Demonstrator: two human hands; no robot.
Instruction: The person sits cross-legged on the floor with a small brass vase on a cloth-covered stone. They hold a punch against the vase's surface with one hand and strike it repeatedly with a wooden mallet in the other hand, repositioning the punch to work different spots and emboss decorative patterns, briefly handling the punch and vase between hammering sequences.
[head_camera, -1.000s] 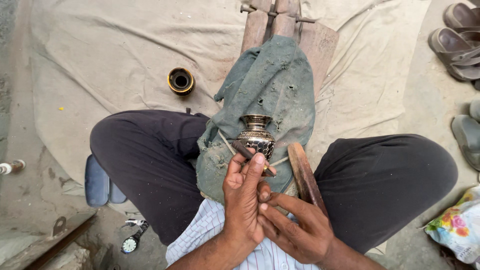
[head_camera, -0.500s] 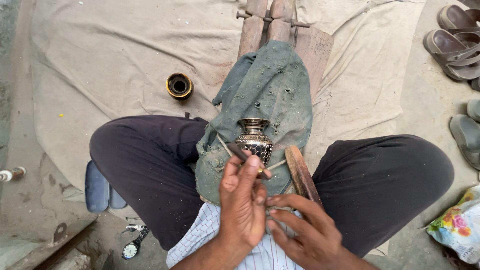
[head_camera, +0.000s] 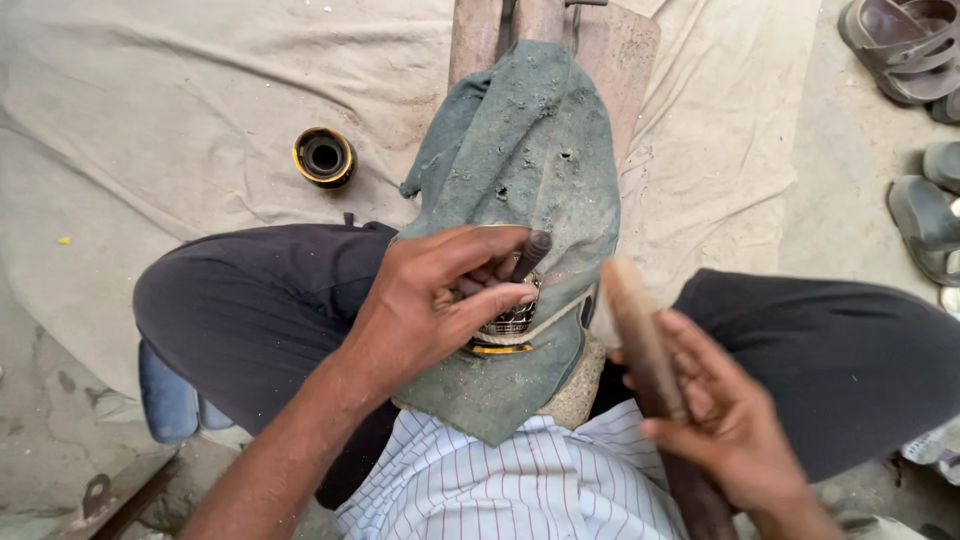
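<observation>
I sit cross-legged with a grey-green cloth (head_camera: 530, 150) draped over a wooden block between my knees. My left hand (head_camera: 440, 295) covers a small engraved metal pot (head_camera: 510, 325) that rests on the cloth, and its fingers pinch a thin dark punch tool (head_camera: 531, 255) against the pot. Most of the pot is hidden under that hand. My right hand (head_camera: 725, 420) is closed around a long wooden stick (head_camera: 640, 335), held to the right of the pot and a little apart from it.
A small round black-and-yellow tin (head_camera: 324, 157) sits on the beige ground sheet (head_camera: 180, 120) at the upper left. Sandals (head_camera: 900, 50) lie on the bare floor at the right edge. A blue object (head_camera: 165, 395) shows under my left leg.
The view has closed in on my lap. My left hand moved up over the pot and now hides it. My right hand drew right, lifting the wooden stick away from the pot.
</observation>
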